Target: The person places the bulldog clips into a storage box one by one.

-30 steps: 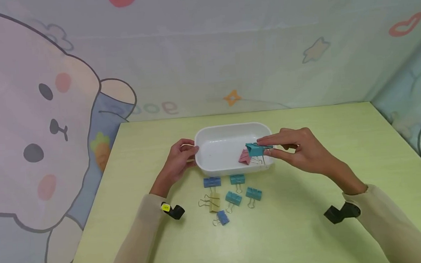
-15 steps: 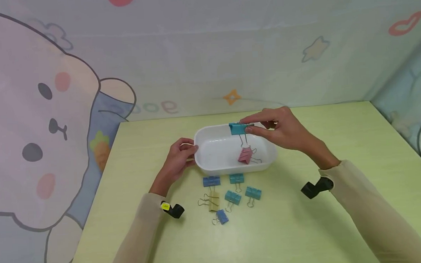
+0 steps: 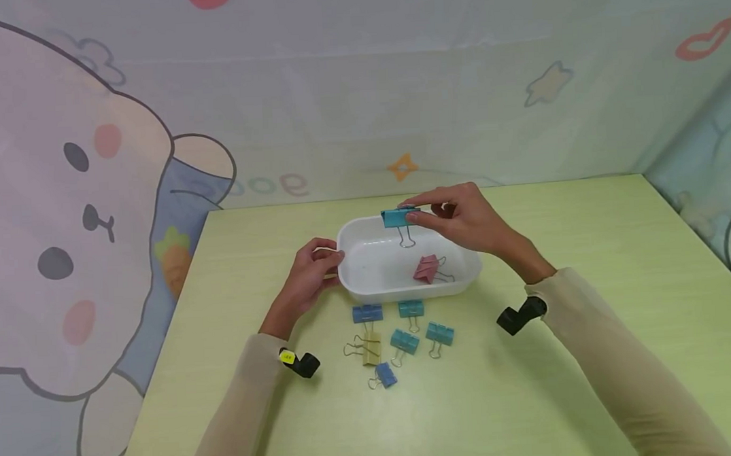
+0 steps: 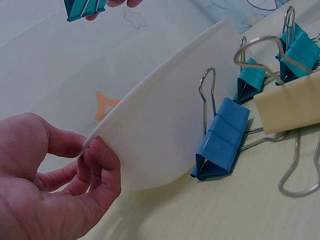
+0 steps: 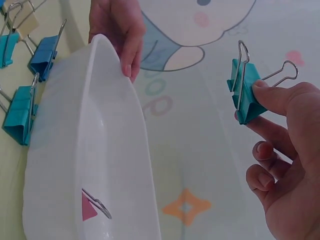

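Thumb and fingers of my right hand (image 3: 459, 217) pinch a teal binder clip (image 3: 396, 218) above the far side of a white oblong tray (image 3: 368, 297). One wire handle of the clip hangs down over the tray, as the head view shows. In the right wrist view the held clip (image 5: 246, 92) has both its wire handles folded outward. My left hand (image 3: 309, 275) grips the tray's left end, thumb on the rim (image 4: 150, 87) and fingers curled beneath it. A pink binder clip (image 3: 426, 269) lies inside the tray, toward its right front.
In front of the tray lie several binder clips: a blue one (image 3: 367, 313), a yellow one (image 3: 372, 349), a small blue one (image 3: 386, 375) and teal ones (image 3: 440, 333). A printed curtain (image 3: 336, 107) hangs behind the table's back edge.
My right hand has carried the teal binder clip left and up, from over the pink clip to above the tray's far side. The left hand and the tray stay in place.
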`<control>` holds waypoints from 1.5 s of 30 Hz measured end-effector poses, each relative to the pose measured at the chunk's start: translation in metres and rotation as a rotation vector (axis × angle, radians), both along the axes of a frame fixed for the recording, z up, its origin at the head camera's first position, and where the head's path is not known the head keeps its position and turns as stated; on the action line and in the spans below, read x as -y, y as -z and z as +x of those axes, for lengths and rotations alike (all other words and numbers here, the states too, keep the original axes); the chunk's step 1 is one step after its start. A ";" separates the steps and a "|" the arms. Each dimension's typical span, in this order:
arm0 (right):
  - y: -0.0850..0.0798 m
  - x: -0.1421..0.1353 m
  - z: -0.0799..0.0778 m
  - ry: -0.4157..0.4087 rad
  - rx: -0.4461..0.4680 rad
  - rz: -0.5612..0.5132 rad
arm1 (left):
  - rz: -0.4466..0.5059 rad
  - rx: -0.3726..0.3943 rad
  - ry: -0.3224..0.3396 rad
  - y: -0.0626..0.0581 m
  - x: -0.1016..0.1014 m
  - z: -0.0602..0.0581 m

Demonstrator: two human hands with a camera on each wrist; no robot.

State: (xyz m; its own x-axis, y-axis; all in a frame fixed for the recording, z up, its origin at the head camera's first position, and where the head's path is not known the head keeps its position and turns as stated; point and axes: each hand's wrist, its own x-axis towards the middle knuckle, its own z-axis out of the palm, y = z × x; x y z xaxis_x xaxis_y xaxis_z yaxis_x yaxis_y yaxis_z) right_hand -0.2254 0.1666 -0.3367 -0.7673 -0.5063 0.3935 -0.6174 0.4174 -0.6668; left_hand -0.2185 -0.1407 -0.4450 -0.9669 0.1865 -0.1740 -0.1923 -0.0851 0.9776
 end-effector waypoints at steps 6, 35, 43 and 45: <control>0.004 0.004 -0.001 0.018 0.021 0.016 | 0.000 0.004 -0.002 0.001 0.000 0.001; 0.047 -0.020 0.066 -0.137 0.053 0.070 | 0.007 0.007 -0.016 -0.004 0.000 0.006; 0.065 -0.033 0.092 -0.142 0.133 0.188 | -0.008 0.010 -0.017 -0.004 -0.002 0.007; 0.069 -0.038 0.097 -0.137 0.166 0.239 | -0.007 0.006 -0.010 -0.004 -0.002 0.007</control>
State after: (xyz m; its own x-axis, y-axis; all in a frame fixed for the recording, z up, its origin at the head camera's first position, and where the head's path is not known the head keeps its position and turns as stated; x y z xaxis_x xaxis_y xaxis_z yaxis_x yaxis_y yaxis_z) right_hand -0.1286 0.2044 -0.4059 -0.7294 -0.6723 0.1262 -0.5697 0.4949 -0.6562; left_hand -0.2113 -0.1382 -0.4411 -0.9677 0.1756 -0.1811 -0.1974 -0.0798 0.9771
